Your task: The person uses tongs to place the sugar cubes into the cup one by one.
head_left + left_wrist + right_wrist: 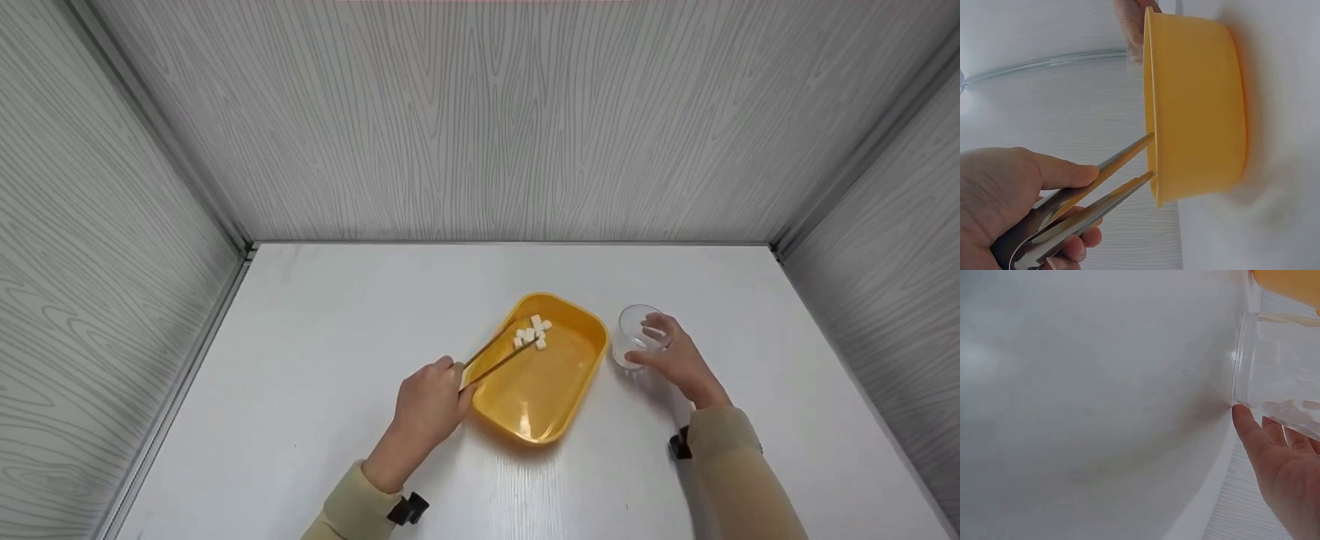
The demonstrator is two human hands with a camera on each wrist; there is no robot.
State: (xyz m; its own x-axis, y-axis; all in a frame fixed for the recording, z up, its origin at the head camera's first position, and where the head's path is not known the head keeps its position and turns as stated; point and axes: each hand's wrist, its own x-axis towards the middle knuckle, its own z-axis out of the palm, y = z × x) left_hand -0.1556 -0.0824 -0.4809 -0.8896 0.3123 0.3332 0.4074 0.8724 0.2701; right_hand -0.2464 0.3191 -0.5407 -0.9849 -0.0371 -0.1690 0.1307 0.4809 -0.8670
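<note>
"Several white cubes sit in the yellow tub. How to pick one?"

"Squeeze softly. Left hand grips metal tongs, spread apart. Right hand holds the clear cup beside the tub."

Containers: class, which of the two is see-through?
The cup, at the right hand: its walls are clear, while the yellow tray to its left is opaque.

We find bare desk left of and beyond the yellow tray, whose raised wall blocks low sideways passage, while tongs cross its left rim and only a narrow gap parts it from the glass, which the right grip flanks.
</note>
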